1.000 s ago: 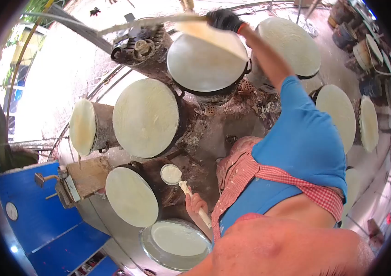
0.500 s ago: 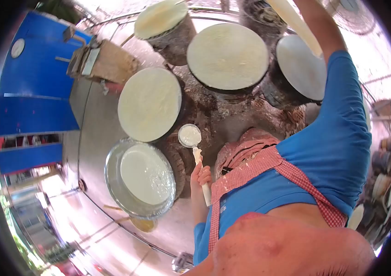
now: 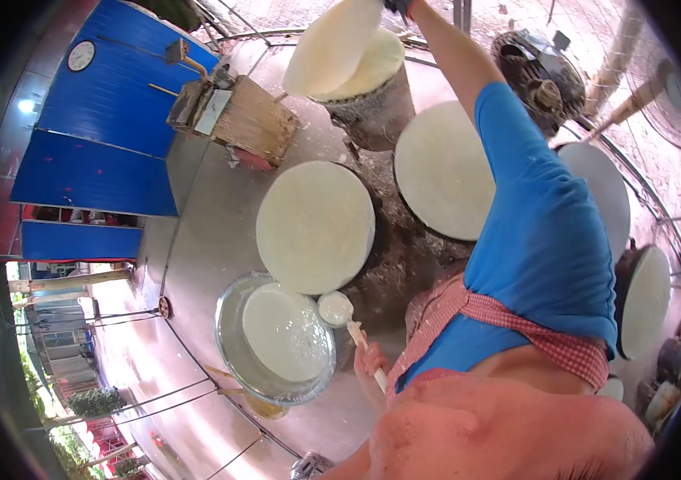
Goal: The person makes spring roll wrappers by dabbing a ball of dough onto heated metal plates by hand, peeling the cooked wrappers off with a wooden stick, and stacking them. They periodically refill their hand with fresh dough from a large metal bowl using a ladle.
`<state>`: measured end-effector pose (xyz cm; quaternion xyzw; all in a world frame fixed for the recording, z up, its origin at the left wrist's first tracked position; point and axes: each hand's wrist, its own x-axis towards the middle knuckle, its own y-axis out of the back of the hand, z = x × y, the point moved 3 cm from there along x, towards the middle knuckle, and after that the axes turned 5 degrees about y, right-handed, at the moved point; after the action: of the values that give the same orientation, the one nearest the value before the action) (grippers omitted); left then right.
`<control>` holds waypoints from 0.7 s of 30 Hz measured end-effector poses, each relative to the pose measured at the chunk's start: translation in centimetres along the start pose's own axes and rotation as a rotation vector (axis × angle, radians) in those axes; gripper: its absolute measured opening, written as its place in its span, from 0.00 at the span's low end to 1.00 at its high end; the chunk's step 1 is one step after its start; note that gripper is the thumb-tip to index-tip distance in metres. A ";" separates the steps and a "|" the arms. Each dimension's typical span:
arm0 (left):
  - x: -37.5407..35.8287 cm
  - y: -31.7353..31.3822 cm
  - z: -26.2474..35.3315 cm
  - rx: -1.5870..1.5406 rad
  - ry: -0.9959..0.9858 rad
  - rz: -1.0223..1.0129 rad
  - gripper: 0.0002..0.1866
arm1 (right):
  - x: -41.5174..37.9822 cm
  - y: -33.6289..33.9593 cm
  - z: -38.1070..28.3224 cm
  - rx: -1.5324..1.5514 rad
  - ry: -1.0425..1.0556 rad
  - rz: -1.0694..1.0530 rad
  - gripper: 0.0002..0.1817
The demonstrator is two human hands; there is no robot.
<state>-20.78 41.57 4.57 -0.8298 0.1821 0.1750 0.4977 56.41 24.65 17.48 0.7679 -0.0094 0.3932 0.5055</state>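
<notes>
My left hand (image 3: pixel 371 362) is wrapped around the handle of a ladle (image 3: pixel 336 309), whose round bowl holds white batter. The ladle bowl is beside the rim of a metal basin (image 3: pixel 224 320) of batter and the near edge of a round griddle (image 3: pixel 316 226) covered in a pale layer. At the top edge, my right hand (image 3: pixel 398 6), partly cut off and dark as if gloved, grips a large thin pancake (image 3: pixel 328 50). That pancake hangs over another griddle (image 3: pixel 382 68), which has a pale yellowish layer on it.
More round griddles stand around me: a pale-covered one (image 3: pixel 446 172) behind my right arm, a greyish one (image 3: pixel 600 188) and one at right (image 3: pixel 644 302). A blower-like machine (image 3: pixel 539 80), a fan (image 3: pixel 671 96) and a wooden box (image 3: pixel 248 120) stand farther off.
My right arm has swung left with the pancake, from the right-hand griddles to the far left one. The view has turned. My left hand still holds the ladle, now closer to the basin.
</notes>
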 end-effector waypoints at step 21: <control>4.4 -1.4 1.1 -0.049 -0.217 -0.095 0.22 | -15.7 -18.4 0.2 0.226 -0.516 -0.293 0.31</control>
<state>-16.41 42.60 3.04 -0.8255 0.0833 0.2442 0.5020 53.30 27.50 -6.33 0.8869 0.0171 0.1069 0.4492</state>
